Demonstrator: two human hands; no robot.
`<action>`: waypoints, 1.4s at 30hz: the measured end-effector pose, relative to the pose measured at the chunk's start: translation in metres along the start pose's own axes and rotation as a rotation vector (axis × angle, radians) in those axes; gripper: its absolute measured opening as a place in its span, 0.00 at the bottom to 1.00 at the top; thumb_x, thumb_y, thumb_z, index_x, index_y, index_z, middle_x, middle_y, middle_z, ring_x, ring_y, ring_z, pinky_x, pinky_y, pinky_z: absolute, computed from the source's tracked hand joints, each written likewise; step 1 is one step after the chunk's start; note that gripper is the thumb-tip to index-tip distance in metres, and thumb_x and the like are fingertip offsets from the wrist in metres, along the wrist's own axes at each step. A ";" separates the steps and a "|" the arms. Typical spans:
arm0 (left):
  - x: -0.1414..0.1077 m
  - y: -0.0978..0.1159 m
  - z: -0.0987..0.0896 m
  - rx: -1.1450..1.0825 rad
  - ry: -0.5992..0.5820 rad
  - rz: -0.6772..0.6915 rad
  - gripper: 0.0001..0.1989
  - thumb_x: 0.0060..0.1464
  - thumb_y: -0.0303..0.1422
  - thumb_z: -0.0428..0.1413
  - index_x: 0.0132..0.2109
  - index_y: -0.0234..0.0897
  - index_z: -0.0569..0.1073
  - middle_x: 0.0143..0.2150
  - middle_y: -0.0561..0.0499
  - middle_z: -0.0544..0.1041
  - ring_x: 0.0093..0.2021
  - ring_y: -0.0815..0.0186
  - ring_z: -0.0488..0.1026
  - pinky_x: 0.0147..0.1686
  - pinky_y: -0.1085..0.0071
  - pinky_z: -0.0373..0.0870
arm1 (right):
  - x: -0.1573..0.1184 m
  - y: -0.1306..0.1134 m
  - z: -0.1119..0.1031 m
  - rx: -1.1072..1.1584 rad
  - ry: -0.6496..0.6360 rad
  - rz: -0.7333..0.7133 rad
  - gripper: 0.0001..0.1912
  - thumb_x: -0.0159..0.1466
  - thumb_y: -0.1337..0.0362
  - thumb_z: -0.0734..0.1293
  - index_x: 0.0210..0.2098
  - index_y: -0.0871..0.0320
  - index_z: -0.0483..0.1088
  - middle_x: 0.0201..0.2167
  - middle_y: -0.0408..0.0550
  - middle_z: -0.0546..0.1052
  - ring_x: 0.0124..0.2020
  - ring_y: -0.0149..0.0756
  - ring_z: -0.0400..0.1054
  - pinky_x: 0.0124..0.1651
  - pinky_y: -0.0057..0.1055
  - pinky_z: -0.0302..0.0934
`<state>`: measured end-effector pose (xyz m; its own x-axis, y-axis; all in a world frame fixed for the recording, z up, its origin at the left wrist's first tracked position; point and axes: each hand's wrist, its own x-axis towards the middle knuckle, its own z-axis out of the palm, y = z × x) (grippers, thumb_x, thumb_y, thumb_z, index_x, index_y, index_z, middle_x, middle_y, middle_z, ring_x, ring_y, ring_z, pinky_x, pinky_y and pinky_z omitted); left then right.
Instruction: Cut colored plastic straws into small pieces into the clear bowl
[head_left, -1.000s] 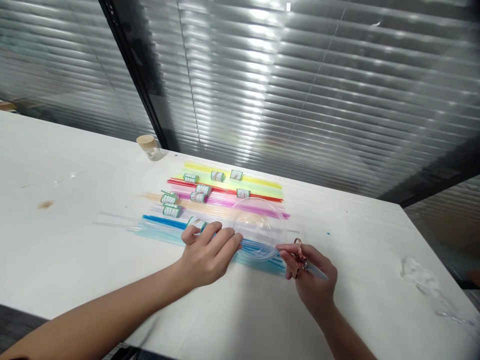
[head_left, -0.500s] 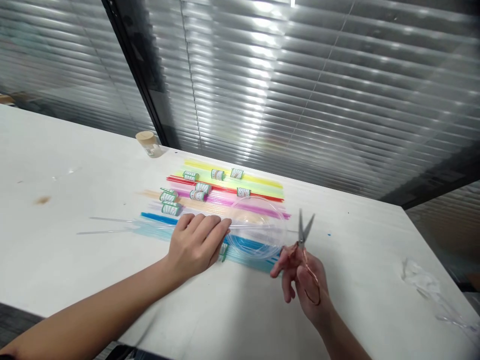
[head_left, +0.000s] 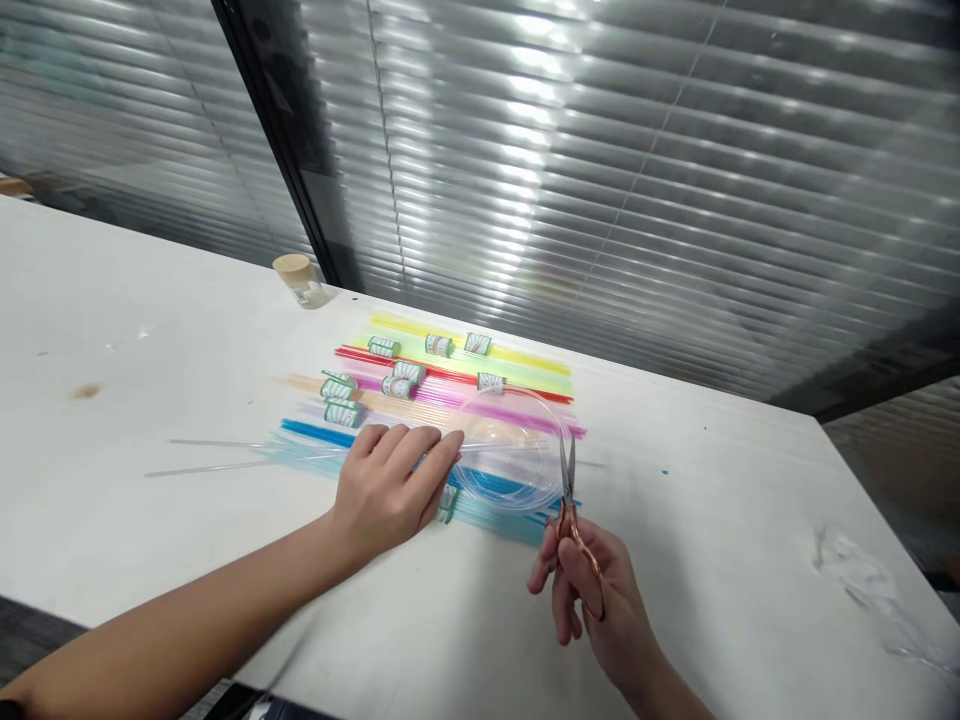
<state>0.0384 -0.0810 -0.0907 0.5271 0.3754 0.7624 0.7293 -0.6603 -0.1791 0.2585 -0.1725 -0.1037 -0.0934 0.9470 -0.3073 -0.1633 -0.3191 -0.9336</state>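
My left hand [head_left: 397,490] is closed over thin clear plastic strands [head_left: 214,442]; their two ends stick out to the left. On its other side, strands run right over a loose coil of clear tubing [head_left: 517,505]. My right hand [head_left: 592,590] grips copper-handled scissors [head_left: 568,480], blades pointing away from me and slightly apart. The blades are at the coil's right edge; whether anything lies between them is hard to tell. Beneath the hands lie light blue sticks [head_left: 487,515] and darker blue sticks [head_left: 311,432].
Beyond the hands lie red sticks [head_left: 532,394], yellow sticks [head_left: 390,322] and magenta sticks [head_left: 555,425], with several curled labels [head_left: 343,413] on them. A lidded jar [head_left: 298,280] stands near the blinds [head_left: 480,150]. Crumpled clear plastic [head_left: 855,570] lies at right on the white table [head_left: 187,570].
My right hand has moved left with the scissors, bringing the blades to the coil's edge, and the blades have closed partway. My left hand stays in nearly the same place.
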 end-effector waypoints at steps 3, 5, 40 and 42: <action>-0.001 0.000 0.001 0.005 0.001 0.008 0.08 0.59 0.26 0.53 0.45 0.32 0.73 0.31 0.48 0.76 0.27 0.66 0.67 0.30 0.67 0.57 | 0.001 0.002 -0.001 -0.013 -0.007 0.026 0.25 0.58 0.41 0.69 0.28 0.59 0.66 0.21 0.46 0.77 0.08 0.23 0.57 0.12 0.20 0.42; -0.002 0.001 0.001 -0.003 -0.006 0.021 0.09 0.59 0.26 0.53 0.46 0.32 0.73 0.31 0.48 0.76 0.27 0.66 0.66 0.30 0.67 0.58 | 0.001 0.005 -0.002 -0.015 -0.038 0.037 0.25 0.58 0.42 0.69 0.29 0.59 0.66 0.21 0.46 0.77 0.08 0.22 0.56 0.12 0.20 0.42; -0.002 0.006 0.001 -0.015 -0.055 0.064 0.10 0.54 0.22 0.54 0.44 0.31 0.73 0.29 0.49 0.76 0.26 0.65 0.64 0.29 0.66 0.56 | 0.008 0.013 -0.002 0.004 0.017 0.207 0.31 0.50 0.36 0.71 0.21 0.57 0.61 0.08 0.36 0.66 0.05 0.20 0.51 0.08 0.17 0.42; -0.002 0.006 0.001 -0.014 -0.054 0.065 0.10 0.54 0.23 0.54 0.44 0.31 0.73 0.29 0.49 0.76 0.26 0.65 0.64 0.29 0.66 0.56 | 0.008 0.012 -0.001 0.000 0.021 0.214 0.31 0.50 0.35 0.71 0.21 0.57 0.60 0.08 0.36 0.65 0.05 0.20 0.51 0.08 0.17 0.42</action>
<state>0.0424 -0.0851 -0.0946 0.5959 0.3660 0.7148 0.6872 -0.6929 -0.2181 0.2569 -0.1689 -0.1174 -0.1055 0.8583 -0.5022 -0.1419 -0.5128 -0.8467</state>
